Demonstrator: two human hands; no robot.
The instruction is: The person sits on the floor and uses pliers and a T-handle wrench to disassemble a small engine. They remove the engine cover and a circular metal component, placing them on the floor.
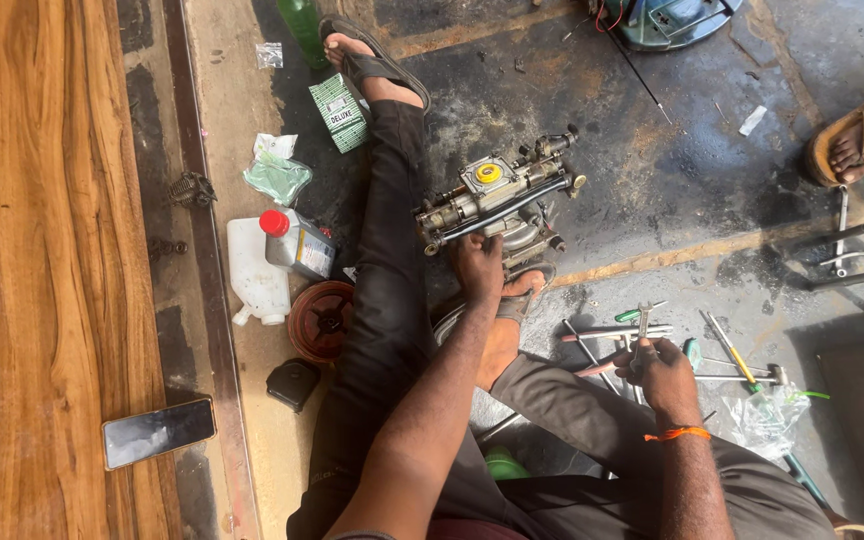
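Left hand (479, 262) grips the underside of the metal engine part (500, 195) on the floor (672, 180). Right hand (658, 372), well apart, holds small pliers (643, 322) over scattered tools (612, 333).

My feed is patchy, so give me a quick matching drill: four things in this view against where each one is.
Things:
1. grey metal carburettor with yellow cap
2. black smartphone
3. slim metal pliers
4. white plastic jug

Places:
A. on the wooden board
B. at the right hand, among the tools
C. under the left hand
D. on the floor beside the red-capped bottle

Pairs: 1-C, 2-A, 3-B, 4-D
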